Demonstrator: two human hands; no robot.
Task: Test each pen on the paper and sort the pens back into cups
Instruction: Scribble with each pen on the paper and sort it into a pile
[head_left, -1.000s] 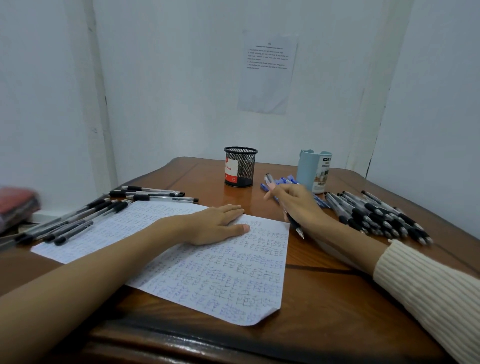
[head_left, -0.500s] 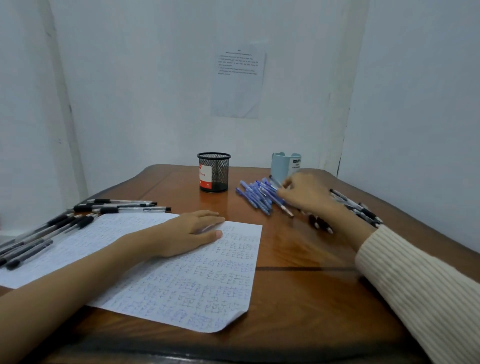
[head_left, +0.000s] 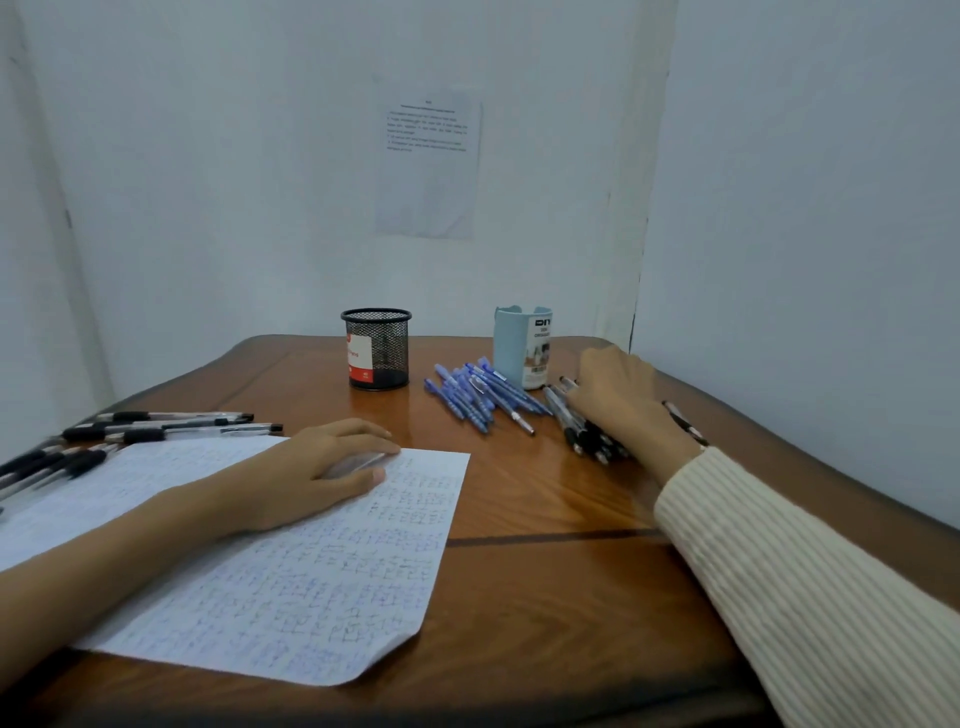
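A sheet of paper (head_left: 311, 587) covered in small blue pen marks lies on the wooden table (head_left: 545, 597). My left hand (head_left: 322, 467) rests flat on its upper part, fingers relaxed. My right hand (head_left: 618, 400) lies over a pile of black-grip pens (head_left: 587, 436) at the right, fingers bent down onto them; no pen is lifted. Several blue pens (head_left: 478, 395) lie in a heap between the two cups. The black mesh cup (head_left: 376, 348) and the pale blue cup (head_left: 522, 343) stand at the back.
More black-grip pens (head_left: 156, 426) lie in rows at the left, some on the paper's edge. A printed notice (head_left: 428, 161) hangs on the wall behind. White walls close in at the back and right of the table.
My right hand laid the pen it held onto the blue heap, then moved right onto the black pen pile. My left hand stayed on the paper. My head turned right.
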